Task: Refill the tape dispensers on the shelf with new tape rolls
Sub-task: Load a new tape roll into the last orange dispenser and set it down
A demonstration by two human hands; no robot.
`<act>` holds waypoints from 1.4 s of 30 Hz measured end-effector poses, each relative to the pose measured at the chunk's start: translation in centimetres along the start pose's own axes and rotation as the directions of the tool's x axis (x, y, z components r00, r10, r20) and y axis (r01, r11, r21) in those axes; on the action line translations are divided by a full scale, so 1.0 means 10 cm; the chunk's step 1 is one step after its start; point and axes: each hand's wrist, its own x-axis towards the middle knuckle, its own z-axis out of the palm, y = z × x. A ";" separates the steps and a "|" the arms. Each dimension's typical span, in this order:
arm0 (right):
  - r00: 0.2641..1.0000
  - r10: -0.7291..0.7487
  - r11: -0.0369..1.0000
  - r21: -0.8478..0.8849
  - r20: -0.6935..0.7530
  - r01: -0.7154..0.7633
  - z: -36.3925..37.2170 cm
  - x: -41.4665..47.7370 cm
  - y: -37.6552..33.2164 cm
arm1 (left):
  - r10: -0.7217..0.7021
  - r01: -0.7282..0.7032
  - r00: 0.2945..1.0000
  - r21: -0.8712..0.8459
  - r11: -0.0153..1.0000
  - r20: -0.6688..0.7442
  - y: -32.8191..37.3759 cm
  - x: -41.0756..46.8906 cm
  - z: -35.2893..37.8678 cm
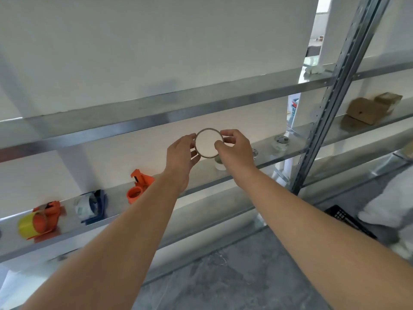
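Above a metal shelf [201,173], two bare hands hold up a thin, empty-looking tape ring [209,143] between them. Left hand [182,153] fingers curl against the ring's left edge; right hand [232,145] thumb and fingers pinch its right edge. On the shelf, lower left, lie an orange dispenser loaded with yellow tape [40,221], a blue dispenser [91,206] and an orange dispenser [139,186]. Pale tape rolls [281,143] sit farther right on the same shelf.
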 end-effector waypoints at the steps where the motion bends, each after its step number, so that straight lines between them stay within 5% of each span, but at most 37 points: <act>1: 1.000 -0.004 1.000 -0.006 -0.005 0.004 -0.08 0.07 0.04 | -0.004 0.004 1.000 -0.006 1.000 -0.003 -0.04 0.01 0.10; 20: 0.992 0.058 0.998 -0.028 -0.114 -0.062 -0.92 1.15 0.52 | -0.124 0.123 0.989 0.012 0.992 0.079 -0.47 0.64 1.38; 42: 0.895 0.241 0.965 -0.010 -0.375 -0.264 -0.60 2.42 1.33 | -0.349 0.299 0.903 0.217 0.929 0.251 -1.11 2.39 1.85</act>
